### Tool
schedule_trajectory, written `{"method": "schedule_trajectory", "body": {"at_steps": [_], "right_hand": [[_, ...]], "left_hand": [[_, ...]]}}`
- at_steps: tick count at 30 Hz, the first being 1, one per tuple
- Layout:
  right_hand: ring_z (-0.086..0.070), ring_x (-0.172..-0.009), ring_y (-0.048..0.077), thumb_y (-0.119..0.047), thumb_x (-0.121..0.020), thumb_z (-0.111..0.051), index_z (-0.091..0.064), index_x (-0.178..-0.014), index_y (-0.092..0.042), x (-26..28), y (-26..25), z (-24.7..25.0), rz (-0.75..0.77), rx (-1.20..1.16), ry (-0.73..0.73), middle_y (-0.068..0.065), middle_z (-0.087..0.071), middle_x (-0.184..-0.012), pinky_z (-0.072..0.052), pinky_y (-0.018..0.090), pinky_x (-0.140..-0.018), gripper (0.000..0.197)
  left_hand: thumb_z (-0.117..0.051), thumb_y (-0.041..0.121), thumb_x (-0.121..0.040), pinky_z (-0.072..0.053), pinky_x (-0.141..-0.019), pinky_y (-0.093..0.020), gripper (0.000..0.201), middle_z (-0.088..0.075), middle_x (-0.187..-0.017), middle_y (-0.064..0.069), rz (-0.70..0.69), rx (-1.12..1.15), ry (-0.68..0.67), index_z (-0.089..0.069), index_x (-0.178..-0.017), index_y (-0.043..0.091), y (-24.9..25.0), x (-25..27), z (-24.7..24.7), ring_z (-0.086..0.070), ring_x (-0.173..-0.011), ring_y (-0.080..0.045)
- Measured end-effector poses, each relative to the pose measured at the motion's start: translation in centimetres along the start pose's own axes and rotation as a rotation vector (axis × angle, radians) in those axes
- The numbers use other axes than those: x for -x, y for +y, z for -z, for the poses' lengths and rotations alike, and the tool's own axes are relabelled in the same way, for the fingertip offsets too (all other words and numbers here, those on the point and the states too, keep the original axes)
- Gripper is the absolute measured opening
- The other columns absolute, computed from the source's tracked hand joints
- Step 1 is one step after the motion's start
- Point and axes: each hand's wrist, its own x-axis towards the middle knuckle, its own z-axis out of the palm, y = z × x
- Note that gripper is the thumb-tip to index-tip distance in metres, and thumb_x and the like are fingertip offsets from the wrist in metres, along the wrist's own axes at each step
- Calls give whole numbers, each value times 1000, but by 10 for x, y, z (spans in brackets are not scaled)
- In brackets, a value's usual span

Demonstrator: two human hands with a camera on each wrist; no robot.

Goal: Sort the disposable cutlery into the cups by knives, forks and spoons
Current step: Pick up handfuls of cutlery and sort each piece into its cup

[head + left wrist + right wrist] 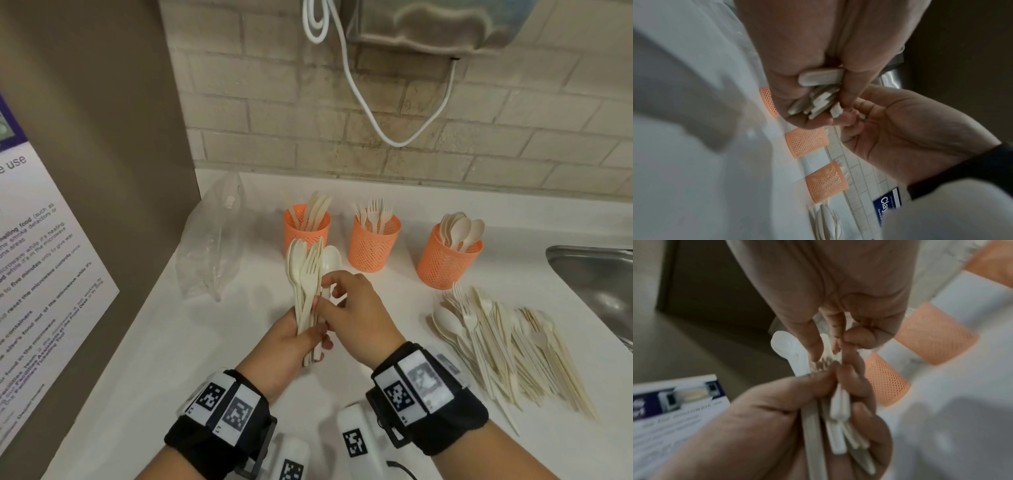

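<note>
- Head view: white counter (394, 212) under a brick wall, steel sink (596, 274) at 3 o'clock. Three orange cups stand at 12 o'clock: knife cup (306, 229), fork cup (374, 245), spoon cup (447, 258). Unsorted pile (507, 353) lies at 4 o'clock, empty plastic bag (212, 240) at 10 o'clock.
- Left hand (291, 346) grips a mixed bundle (310, 284) upright, heads fanned, probably so the types read at a glance. Right hand (356, 315) pinches one piece at the bundle's side, seemingly to draw it out.
- Left wrist view: handle ends (818, 97) protrude from the curled grip; cups in a row beyond.
- Right wrist view: fingertips (813, 345) pressed on one stem; which type, cannot tell.
</note>
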Motion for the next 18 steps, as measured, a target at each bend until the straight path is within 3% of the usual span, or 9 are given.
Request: {"method": "schedule_trajectory", "body": {"at_steps": [2,6,11,15,18], "right_hand": [[-58,-68,21,-18,-86,-64,-59,-96,-15,-4,2,2,-55,-152,-45,9,-51,-97,-52,28,-61,11],[-52,-55,15,-10,-87,-66,-58,-91,-4,-5,4,8,-132,-385,-114,11,-52,-83,-44,16,-49,11],[-51,-55,14,-11,-91,-57,-53,-85,-7,-6,1,11,-172,-434,-182,8,-55,-72,-42,21,-53,7],[-51,-59,17,-10,-92,-48,-46,-86,-10,-3,-2,9,-173,-487,-113,11,-56,-77,-42,28,-60,6],[-53,-67,19,-8,-94,-41,-43,-83,-12,-1,-4,4,-156,-624,33,4,-56,-70,-44,32,-68,11]], "left_hand": [[-45,6,-97,-43,-55,-15,16,-65,-67,11,-7,-33,-10,-56,-102,16,0,1,0,-56,-58,-2],[-46,14,-97,-48,-63,-23,17,-68,-72,11,0,8,17,-57,-106,22,1,0,-1,-60,-65,-3],[-44,20,-97,-51,-61,-24,20,-66,-81,2,60,135,44,-58,-111,20,2,-2,-2,-64,-66,-9],[-43,21,-98,-52,-61,-26,25,-65,-85,-5,76,205,69,-58,-117,16,3,-3,-1,-65,-68,-14],[-44,15,-98,-51,-60,-26,23,-62,-74,0,89,235,111,-59,-117,18,2,-5,0,-58,-60,-13]]}}
